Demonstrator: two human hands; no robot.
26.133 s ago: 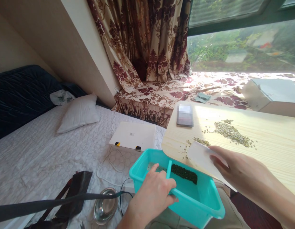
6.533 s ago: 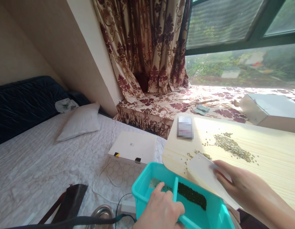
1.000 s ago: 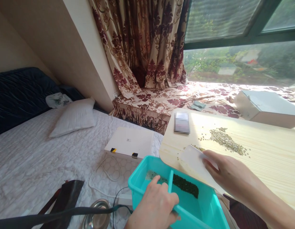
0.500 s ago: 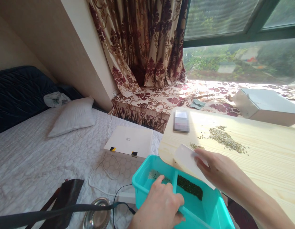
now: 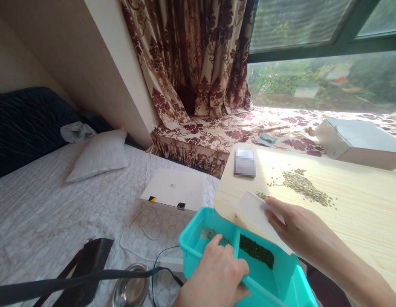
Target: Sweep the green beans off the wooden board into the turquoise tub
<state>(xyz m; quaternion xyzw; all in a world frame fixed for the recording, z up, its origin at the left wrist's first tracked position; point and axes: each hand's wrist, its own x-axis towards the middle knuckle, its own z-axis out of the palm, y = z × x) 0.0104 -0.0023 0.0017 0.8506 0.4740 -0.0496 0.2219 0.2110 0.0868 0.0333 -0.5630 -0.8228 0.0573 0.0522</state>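
Note:
A teal two-compartment bin (image 5: pixel 189 247) sits against the near edge of the light wooden table (image 5: pixel 354 187). My left hand (image 5: pixel 218 266) is wrapped over the bin's near rim, its index finger reaching into the left compartment. A few small grains lie on that compartment's floor. Dark green grains (image 5: pixel 257 251) form a strip in the right compartment. My right hand (image 5: pixel 289 219) grips a white flat scraper (image 5: pixel 258 213), which is tilted at the table edge above the bin. Beyond it, a small heap of greenish-brown grains (image 5: pixel 308 187) is spread on the table, with a few more (image 5: pixel 263 195) beside the scraper.
A blurred-out packet (image 5: pixel 244 163) lies on the table's far left corner. To the left, the bed holds a white box (image 5: pixel 174 187), a metal bowl (image 5: pixel 134 283), a dark strap (image 5: pixel 73 279) and cables. A white box (image 5: pixel 360 140) stands on the window seat.
Both hands, the scraper and the bin keep nearly the same places. The whole view has shifted slightly.

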